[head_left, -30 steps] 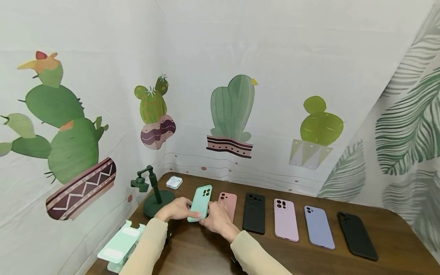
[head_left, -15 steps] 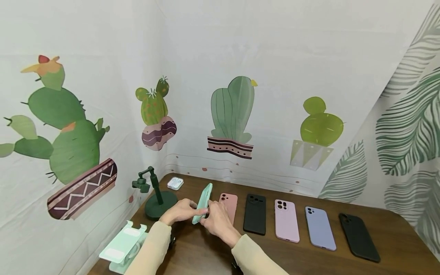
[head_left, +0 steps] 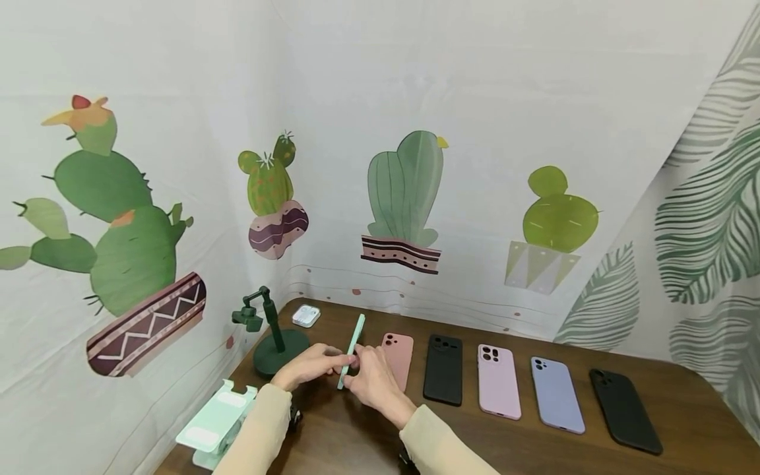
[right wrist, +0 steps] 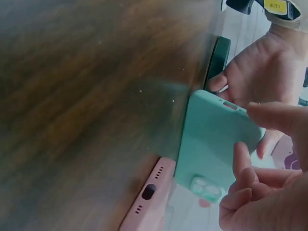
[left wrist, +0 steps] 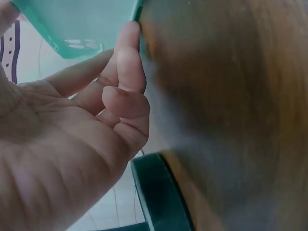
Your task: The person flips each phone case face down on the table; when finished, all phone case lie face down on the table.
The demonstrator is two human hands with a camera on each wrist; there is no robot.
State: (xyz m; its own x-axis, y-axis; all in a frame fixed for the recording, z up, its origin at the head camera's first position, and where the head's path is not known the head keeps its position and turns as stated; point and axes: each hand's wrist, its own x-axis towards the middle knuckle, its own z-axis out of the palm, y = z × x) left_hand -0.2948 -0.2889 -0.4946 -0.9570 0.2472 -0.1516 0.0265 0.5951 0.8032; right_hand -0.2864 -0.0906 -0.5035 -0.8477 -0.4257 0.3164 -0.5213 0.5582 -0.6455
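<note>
A mint-green phone case stands tipped on its long side, its narrow edge facing the head camera. My left hand grips it from the left, with the thumb over the near edge. From the right, my right hand holds the same case; in the right wrist view its thumb is at the port end and fingertips touch the back. The left wrist view looks into the hollow inner side of the case. Just right of it lies a pink phone case, partly covered by my right hand.
Black, lilac, blue and another black phone case lie in a row to the right. A dark green stand, a mint foldable phone stand and a small white box are on the left.
The mint phone case has turned from showing its back with camera holes to edge-on. Both hands keep their hold on it in nearly the same place.
</note>
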